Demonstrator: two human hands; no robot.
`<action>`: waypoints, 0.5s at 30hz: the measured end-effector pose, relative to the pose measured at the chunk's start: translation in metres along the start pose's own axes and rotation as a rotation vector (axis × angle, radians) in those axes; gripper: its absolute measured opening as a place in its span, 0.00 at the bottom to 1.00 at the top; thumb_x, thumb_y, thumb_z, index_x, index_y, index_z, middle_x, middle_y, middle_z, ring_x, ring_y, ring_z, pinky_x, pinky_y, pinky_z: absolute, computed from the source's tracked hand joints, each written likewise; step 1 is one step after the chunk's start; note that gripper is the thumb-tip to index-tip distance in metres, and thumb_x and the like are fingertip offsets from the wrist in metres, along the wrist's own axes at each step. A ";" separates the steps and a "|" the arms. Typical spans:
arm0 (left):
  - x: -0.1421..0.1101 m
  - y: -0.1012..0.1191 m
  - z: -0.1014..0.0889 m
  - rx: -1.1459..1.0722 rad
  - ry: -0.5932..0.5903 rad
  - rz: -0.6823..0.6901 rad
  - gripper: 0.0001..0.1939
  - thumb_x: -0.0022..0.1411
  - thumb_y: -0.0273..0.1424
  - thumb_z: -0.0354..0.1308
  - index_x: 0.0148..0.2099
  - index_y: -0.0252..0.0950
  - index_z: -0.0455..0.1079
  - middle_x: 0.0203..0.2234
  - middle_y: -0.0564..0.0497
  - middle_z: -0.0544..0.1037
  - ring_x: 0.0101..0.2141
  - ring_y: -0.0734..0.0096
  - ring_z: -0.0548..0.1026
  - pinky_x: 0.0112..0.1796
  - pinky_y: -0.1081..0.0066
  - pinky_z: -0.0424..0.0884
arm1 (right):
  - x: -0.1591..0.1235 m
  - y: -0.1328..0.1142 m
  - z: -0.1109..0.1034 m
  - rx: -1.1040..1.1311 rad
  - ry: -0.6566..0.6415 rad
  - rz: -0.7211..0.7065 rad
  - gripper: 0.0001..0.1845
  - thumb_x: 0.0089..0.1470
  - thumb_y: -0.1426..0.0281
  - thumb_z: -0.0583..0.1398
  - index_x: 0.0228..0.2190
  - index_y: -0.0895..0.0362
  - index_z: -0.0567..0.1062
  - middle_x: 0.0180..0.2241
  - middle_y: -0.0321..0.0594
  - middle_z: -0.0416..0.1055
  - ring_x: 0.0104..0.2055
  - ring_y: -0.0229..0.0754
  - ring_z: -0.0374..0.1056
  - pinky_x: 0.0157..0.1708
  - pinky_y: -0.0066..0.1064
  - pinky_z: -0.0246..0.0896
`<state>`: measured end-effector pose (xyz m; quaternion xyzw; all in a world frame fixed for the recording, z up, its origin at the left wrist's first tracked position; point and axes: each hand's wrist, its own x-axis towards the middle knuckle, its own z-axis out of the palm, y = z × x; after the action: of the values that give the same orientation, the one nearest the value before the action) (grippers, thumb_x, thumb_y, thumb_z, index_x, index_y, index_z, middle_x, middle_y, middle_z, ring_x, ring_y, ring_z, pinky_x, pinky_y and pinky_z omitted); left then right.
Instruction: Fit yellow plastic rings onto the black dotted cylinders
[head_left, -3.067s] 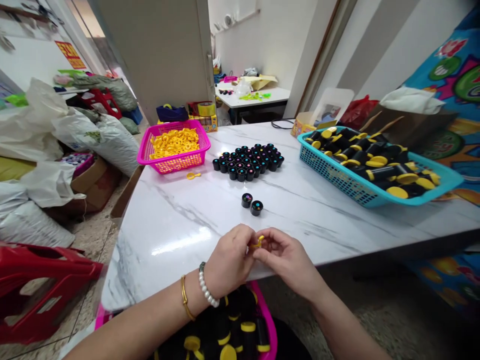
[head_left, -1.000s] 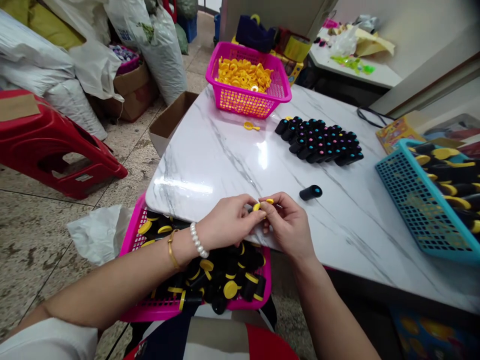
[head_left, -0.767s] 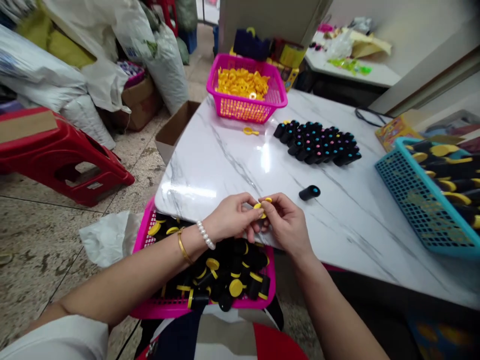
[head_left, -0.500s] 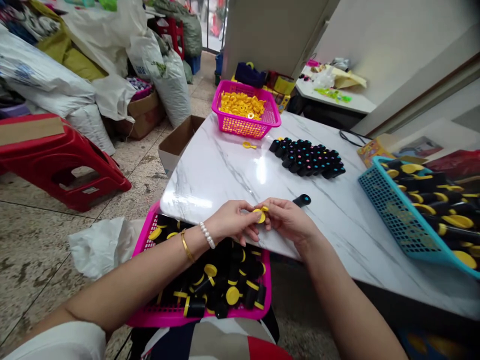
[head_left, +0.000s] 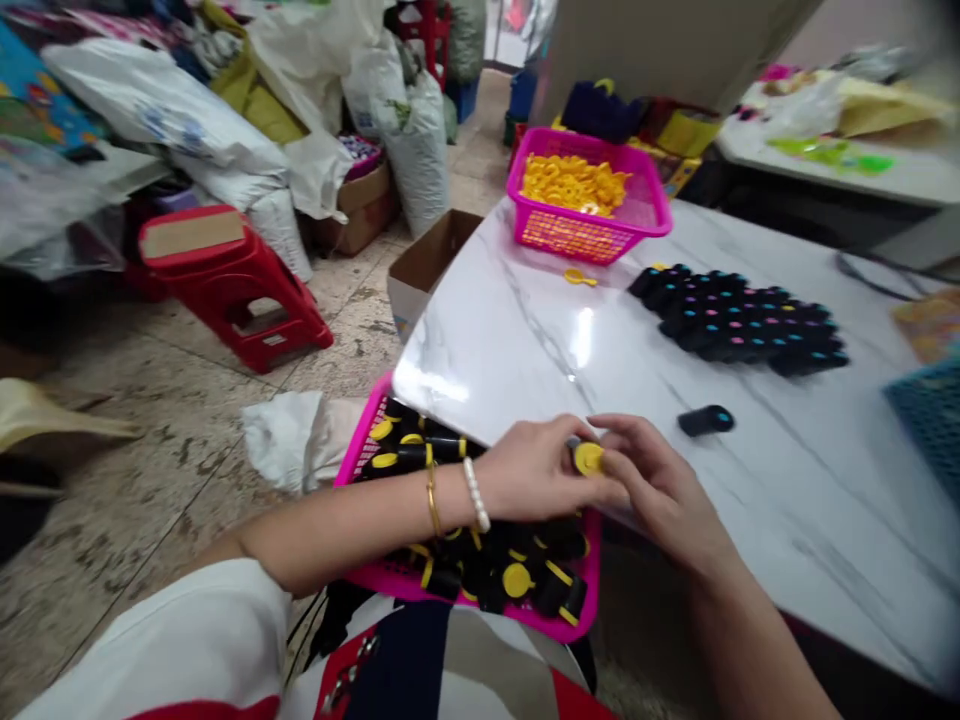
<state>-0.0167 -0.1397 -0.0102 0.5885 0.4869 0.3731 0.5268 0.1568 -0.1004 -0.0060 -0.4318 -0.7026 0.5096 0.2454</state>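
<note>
My left hand point(head_left: 536, 478) and my right hand point(head_left: 658, 480) meet at the near edge of the white marble table point(head_left: 525, 340). Between their fingertips they pinch a small black tube with a yellow cap point(head_left: 588, 458). Both hands are closed round it. A pink basket point(head_left: 360, 462) of black tubes with yellow caps rests on my lap under the hands. One black tube with a blue dot point(head_left: 705, 420) lies on its side just beyond my right hand.
A cluster of upright black tubes point(head_left: 742, 318) stands further back. A pink basket of yellow rings point(head_left: 585, 200) sits at the far corner, a loose yellow ring point(head_left: 579, 277) before it. A blue basket point(head_left: 930, 415) shows at right. Red stool point(head_left: 225, 280), cardboard box point(head_left: 427, 265) and sacks fill the floor left.
My head has turned left, shifting the table right in view. The hands moved closer to the table's edge and pressed the yellow cap onto the black tube.
</note>
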 end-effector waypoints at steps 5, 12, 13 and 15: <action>-0.068 -0.017 0.002 0.146 0.121 0.104 0.20 0.55 0.38 0.62 0.48 0.35 0.70 0.22 0.54 0.74 0.21 0.78 0.69 0.24 0.79 0.65 | -0.031 0.004 0.012 0.022 -0.152 -0.008 0.15 0.58 0.63 0.57 0.48 0.51 0.68 0.27 0.34 0.65 0.27 0.36 0.64 0.28 0.24 0.62; -0.121 -0.041 -0.062 0.262 0.575 -0.092 0.15 0.55 0.31 0.62 0.46 0.37 0.74 0.36 0.48 0.78 0.27 0.76 0.71 0.28 0.77 0.68 | -0.037 0.014 0.011 0.088 0.003 0.022 0.08 0.57 0.65 0.58 0.39 0.52 0.74 0.25 0.35 0.68 0.27 0.36 0.65 0.28 0.24 0.63; -0.120 -0.045 -0.070 0.296 0.624 -0.125 0.16 0.55 0.32 0.62 0.47 0.37 0.74 0.33 0.49 0.78 0.27 0.76 0.71 0.28 0.77 0.68 | -0.035 0.015 0.011 0.108 0.016 0.026 0.08 0.57 0.65 0.58 0.39 0.52 0.74 0.24 0.35 0.68 0.27 0.37 0.65 0.27 0.25 0.63; -0.115 -0.054 -0.082 0.378 0.664 -0.195 0.18 0.56 0.35 0.60 0.49 0.37 0.73 0.26 0.52 0.76 0.24 0.76 0.69 0.26 0.77 0.66 | -0.031 0.017 0.012 0.117 0.022 0.041 0.09 0.57 0.65 0.59 0.40 0.53 0.73 0.24 0.35 0.68 0.26 0.37 0.65 0.27 0.25 0.63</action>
<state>-0.1330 -0.2319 -0.0415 0.4736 0.7444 0.3951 0.2561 0.1689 -0.1317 -0.0230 -0.4365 -0.6600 0.5499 0.2674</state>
